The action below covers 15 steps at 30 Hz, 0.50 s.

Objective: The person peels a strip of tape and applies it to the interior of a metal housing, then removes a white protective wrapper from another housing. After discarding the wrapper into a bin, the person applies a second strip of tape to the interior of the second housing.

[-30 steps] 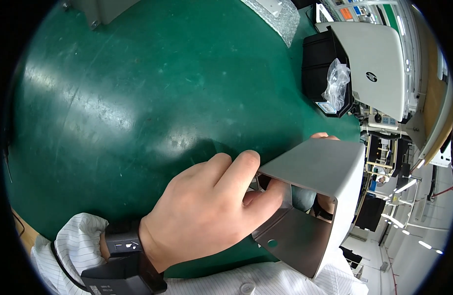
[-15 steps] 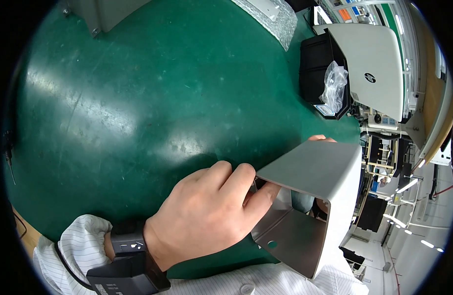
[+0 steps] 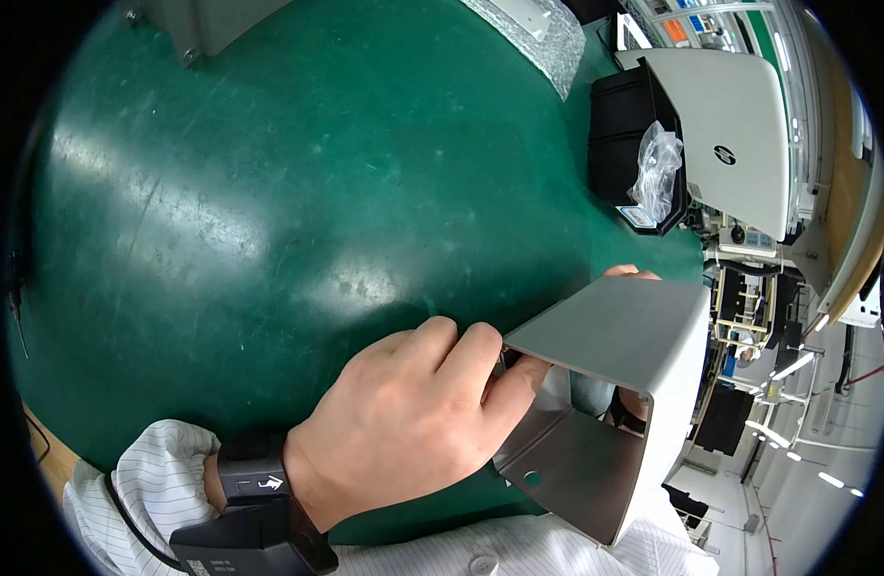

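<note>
A bent grey sheet-metal housing [image 3: 615,326], open on the side toward my left hand, is held tilted at the lower right, close to my body. It has a small round hole in its lower inner wall. My left hand [image 3: 404,413] is closed on the housing's left edge, the thumb reaching inside under the upper panel and the fingers curled at the corner. Most of my right hand [image 3: 632,273] is hidden behind the housing. Its fingertips show over the far edge, and part of it shows through the opening, gripping from the far side.
A black bin [image 3: 622,134] with a clear plastic bag [image 3: 658,173] stands at the back right, beside a light grey laptop [image 3: 725,134]. Bubble wrap [image 3: 548,48] with a flat metal piece lies at the far edge. Another grey metal part [image 3: 202,29] sits far left on the green table [image 3: 317,192].
Both hands keep the same grip on the housing. Everything sits only very slightly further right and lower in the picture. The display on my left wristband looks different.
</note>
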Each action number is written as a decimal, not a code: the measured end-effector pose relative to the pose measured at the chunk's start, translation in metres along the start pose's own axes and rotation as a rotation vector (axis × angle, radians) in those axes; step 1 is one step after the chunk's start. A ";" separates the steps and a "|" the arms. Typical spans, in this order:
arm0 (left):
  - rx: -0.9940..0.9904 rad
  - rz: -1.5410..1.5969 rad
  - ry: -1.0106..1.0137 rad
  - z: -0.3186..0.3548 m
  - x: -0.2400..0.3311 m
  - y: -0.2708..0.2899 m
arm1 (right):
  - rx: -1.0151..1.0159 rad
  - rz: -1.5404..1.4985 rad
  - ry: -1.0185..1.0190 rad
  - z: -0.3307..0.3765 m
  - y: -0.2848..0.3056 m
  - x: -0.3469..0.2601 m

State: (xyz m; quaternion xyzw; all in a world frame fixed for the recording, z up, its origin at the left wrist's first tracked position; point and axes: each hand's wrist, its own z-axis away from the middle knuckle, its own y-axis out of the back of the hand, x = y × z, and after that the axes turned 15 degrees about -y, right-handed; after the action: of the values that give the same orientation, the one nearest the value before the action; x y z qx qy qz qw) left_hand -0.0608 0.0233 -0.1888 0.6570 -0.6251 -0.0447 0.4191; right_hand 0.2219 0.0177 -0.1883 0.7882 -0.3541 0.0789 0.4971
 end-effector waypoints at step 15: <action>-0.019 -0.022 0.029 -0.001 0.001 -0.009 | 0.008 0.010 -0.031 0.003 -0.003 0.011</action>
State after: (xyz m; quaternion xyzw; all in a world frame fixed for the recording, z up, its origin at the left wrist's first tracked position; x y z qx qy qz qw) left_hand -0.0531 0.0221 -0.1928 0.6602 -0.6113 -0.0455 0.4340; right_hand 0.2312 0.0109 -0.1862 0.7896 -0.3655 0.0707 0.4878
